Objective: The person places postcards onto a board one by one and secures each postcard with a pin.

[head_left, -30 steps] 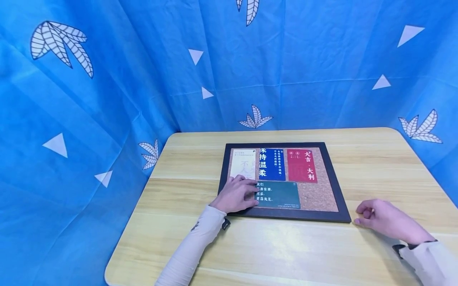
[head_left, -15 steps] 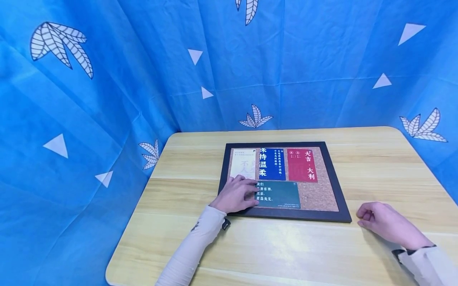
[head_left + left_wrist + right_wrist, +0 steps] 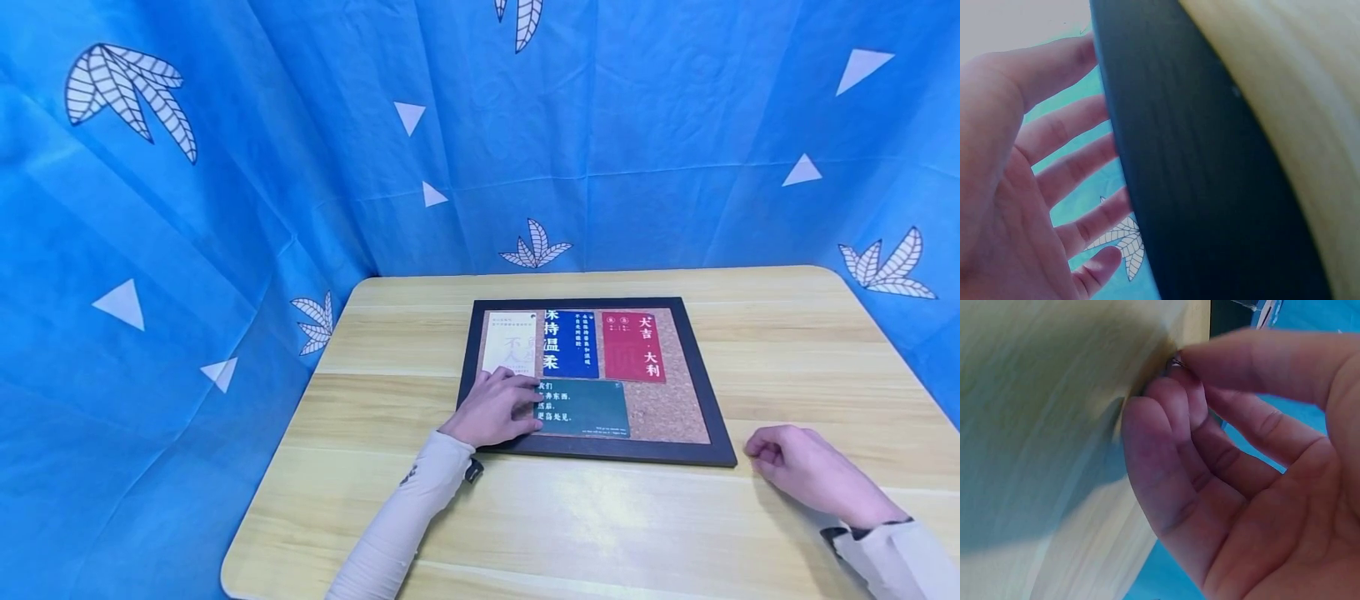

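A framed cork board (image 3: 671, 414) lies on the table, bearing a cream card (image 3: 509, 342), a blue card (image 3: 567, 346), a red card (image 3: 632, 350) and a green card (image 3: 588, 410). My left hand (image 3: 497, 410) rests over the board's lower left corner, fingers spread and reaching onto the green card's left end. In the left wrist view, the black frame (image 3: 1179, 150) hides its fingertips. Just right of the board, close over the table, my right hand (image 3: 810, 471) pinches a tiny shiny metal piece (image 3: 1175, 361) between thumb and fingers. Its kind is mostly hidden.
The light wood table (image 3: 592, 533) extends on all sides of the board. A blue curtain (image 3: 465, 125) with white leaves and triangles hangs behind the table and along its left and right sides.
My right hand has shifted slightly to the right, away from the frame's corner, and its thumb and fingers have drawn in closer. My left hand and the cards have kept their places.
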### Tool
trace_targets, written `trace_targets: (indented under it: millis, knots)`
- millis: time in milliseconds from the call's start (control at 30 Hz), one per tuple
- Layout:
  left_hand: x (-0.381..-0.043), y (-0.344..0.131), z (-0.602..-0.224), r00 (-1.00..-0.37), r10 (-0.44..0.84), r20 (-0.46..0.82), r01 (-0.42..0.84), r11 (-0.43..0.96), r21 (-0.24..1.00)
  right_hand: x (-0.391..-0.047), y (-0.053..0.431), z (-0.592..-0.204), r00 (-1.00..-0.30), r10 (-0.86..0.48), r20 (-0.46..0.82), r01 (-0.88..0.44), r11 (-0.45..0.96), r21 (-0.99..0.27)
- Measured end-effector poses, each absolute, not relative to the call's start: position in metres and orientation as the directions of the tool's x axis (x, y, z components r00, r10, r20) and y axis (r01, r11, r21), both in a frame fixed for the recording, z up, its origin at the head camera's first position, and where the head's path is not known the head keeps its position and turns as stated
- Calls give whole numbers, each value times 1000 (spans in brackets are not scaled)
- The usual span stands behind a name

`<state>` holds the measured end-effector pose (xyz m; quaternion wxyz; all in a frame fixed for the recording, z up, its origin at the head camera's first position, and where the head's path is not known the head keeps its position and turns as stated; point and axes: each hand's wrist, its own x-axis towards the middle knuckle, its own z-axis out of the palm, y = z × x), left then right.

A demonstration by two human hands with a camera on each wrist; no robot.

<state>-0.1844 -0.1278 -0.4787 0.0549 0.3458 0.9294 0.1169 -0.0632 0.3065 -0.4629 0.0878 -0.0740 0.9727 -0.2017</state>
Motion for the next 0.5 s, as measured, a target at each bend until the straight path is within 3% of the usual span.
trace_targets:
  millis: [367,500]
  knots:
    - [-183,-129,-478,-754,656,-30,627,733,265,-60,303,-461,-966,-257,36,-254,907,-335]
    - [-183,-129,-478,-751,660,-26,632,729,262,-64,301,-457,-971,-239,-9,-219,902,-373]
